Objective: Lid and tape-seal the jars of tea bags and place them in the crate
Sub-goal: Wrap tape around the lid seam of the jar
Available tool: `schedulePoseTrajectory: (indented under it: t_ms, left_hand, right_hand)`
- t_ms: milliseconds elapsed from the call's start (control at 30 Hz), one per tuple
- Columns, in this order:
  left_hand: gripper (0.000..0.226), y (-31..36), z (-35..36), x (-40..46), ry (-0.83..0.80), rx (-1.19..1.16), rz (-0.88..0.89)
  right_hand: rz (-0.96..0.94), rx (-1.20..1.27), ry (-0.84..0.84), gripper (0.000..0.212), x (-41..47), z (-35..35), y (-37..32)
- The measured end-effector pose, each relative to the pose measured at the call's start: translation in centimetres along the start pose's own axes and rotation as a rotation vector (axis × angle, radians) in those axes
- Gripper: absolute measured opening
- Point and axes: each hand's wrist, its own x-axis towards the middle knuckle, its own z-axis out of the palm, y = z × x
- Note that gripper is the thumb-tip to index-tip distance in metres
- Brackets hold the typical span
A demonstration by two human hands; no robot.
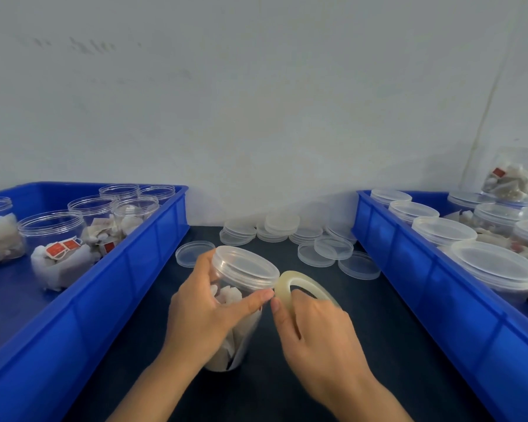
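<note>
Left hand (205, 303) grips lidded jar (241, 287) – base half hidden – right hand (314, 333) pinches tape roll (302, 284), partly covered

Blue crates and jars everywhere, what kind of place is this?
Probably a small packing workshop. Two blue crates hold many jars of tea bags, spare lids lie on the table, and hands tape one jar shut.

The left hand (200, 312) covers much of the jar (238, 300); both crates, the left crate (104, 284) and the right crate (439, 287), run past the frame edges.
</note>
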Motion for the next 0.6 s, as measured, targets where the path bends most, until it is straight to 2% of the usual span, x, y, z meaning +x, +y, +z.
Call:
schedulePoseTrajectory:
  t_ms: [67, 267, 367, 600]
  left_hand:
    - [0.098, -0.1, 0.0, 0.1, 0.004, -0.01, -0.01]
    - [0.08, -0.4, -0.6, 0.8, -0.039, -0.199, -0.056]
    - [0.08, -0.7, -1.3, 1.1, -0.086, -0.288, -0.077]
    - [0.083, -1.2, -2.1, 1.5, -0.201, -0.3, -0.064]
  right_hand:
    - [0.004, 0.026, -0.02, 0.043, 0.1, -0.2, 0.1]
    - [0.093, 0.063, -0.091, 0.061, 0.5, -0.7, 0.9]
    - [0.157, 0.137, -0.109, 0.064, 0.5, -1.1, 1.3]
    - [0.118, -0.003, -0.137, 0.061, 0.8, -1.1, 1.8]
